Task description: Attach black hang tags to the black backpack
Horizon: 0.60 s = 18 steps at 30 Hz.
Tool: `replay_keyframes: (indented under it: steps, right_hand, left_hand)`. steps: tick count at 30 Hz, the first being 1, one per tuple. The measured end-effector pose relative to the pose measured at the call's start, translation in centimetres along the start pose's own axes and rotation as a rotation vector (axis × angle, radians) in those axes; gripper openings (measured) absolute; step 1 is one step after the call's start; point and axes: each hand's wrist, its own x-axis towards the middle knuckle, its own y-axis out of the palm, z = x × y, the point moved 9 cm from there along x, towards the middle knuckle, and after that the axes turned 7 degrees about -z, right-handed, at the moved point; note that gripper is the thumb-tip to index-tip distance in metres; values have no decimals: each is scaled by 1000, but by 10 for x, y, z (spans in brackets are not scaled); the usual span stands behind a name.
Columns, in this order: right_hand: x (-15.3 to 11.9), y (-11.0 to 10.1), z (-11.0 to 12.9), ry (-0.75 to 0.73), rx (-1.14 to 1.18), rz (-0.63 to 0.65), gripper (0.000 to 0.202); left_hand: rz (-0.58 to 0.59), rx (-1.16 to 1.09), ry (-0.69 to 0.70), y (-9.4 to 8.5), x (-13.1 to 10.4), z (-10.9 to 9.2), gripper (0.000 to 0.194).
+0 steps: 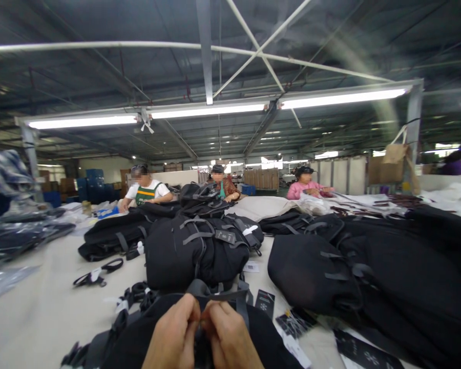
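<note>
- Both hands are pressed close together at the bottom of the view, the left hand [176, 335] and right hand [228, 338] with fingertips nearly touching.
- A small bit of the black backpack [138, 343] is pinched between them, probably a zipper pull or strap end, too small to tell.
- That backpack lies right under the hands, spreading out to both sides; neither hand is nearer.
- Its grey strap [218, 294] runs crosswise just beyond the fingertips.
- Further beyond on the surface [42, 307], a second backpack [195, 251] is stood up, well apart; hang tags [265, 303] lie to the right.
</note>
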Motion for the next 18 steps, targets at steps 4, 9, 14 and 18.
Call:
replay_keyframes:
  steps: [4, 9, 14, 18]
  right_hand:
    - [6, 1, -3, 39, 98, 66, 20]
    - [20, -17, 2, 10, 111, 159, 18]
    - [30, -46, -17, 113, -36, 218, 18]
    - [25, -57, -58, 233, -140, 313, 47]
  left_hand:
    - [99, -56, -65, -3, 4, 5, 20]
    - [104, -98, -125, -34, 12, 27, 21]
    - [-74, 51, -98, -54, 12, 58, 37]
    - [49, 120, 114, -26, 10, 52, 19]
